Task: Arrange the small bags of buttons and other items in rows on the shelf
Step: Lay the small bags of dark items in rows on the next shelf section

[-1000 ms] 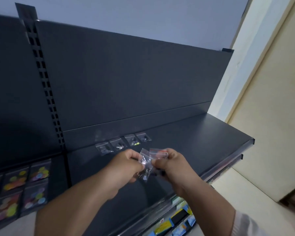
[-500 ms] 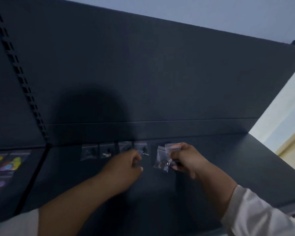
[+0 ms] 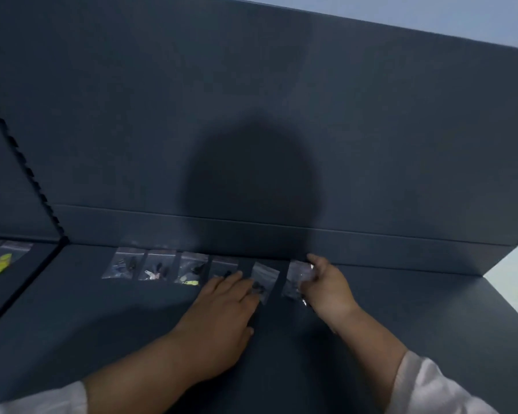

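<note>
Several small clear bags lie in a row along the back of the dark shelf [image 3: 401,309], from the leftmost bag [image 3: 123,263] to a fourth bag [image 3: 223,265]. A fifth bag [image 3: 265,276] lies tilted on the shelf, and the straight fingers of my left hand [image 3: 222,312] press on its lower left edge. My right hand [image 3: 326,283] holds a small bunch of clear bags [image 3: 296,277] against the shelf, just right of the fifth bag. What the bunch contains is blurred.
The shelf's upright back panel [image 3: 281,115] rises directly behind the row. On the neighbouring shelf at far left lie bags of colourful items [image 3: 0,261]. A slotted upright [image 3: 21,162] separates the two bays. Bare shelf surface stretches to the right and toward me.
The view has closed in on the shelf. My left hand has laid a fifth bag down to the right of the row. My right hand has lowered its bunch to the shelf.
</note>
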A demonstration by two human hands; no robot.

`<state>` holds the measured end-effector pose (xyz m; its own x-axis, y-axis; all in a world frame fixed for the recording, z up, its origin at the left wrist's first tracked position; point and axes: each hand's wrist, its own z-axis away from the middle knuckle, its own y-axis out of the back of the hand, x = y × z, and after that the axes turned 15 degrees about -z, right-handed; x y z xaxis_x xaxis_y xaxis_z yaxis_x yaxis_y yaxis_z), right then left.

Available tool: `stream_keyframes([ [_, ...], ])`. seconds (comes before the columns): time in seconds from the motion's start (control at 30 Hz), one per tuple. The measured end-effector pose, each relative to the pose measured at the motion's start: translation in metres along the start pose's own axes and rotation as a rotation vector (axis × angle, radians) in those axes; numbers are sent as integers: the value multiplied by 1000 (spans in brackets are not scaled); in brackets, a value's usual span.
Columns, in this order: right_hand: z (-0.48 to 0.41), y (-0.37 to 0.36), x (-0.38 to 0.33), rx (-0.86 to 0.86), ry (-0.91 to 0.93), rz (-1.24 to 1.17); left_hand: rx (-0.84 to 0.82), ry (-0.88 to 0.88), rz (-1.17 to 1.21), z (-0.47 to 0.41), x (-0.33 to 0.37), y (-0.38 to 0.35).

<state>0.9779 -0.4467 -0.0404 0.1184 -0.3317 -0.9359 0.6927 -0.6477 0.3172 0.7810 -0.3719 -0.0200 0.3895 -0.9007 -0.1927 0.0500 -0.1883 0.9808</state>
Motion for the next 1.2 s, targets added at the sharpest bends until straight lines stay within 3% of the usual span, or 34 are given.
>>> stream_keyframes([
  [0.2,25,10,10,-59,424,523,-152,-14,57,-19,17,-14],
  [0.3,33,9,24,-209,517,674,-178,-9,29,-26,23,-16],
  [0.37,34,7,33,-273,481,771,-181,15,36,-29,26,-17],
  [1.2,19,4,33,-369,523,793,-222,58,-28,-34,24,-21],
])
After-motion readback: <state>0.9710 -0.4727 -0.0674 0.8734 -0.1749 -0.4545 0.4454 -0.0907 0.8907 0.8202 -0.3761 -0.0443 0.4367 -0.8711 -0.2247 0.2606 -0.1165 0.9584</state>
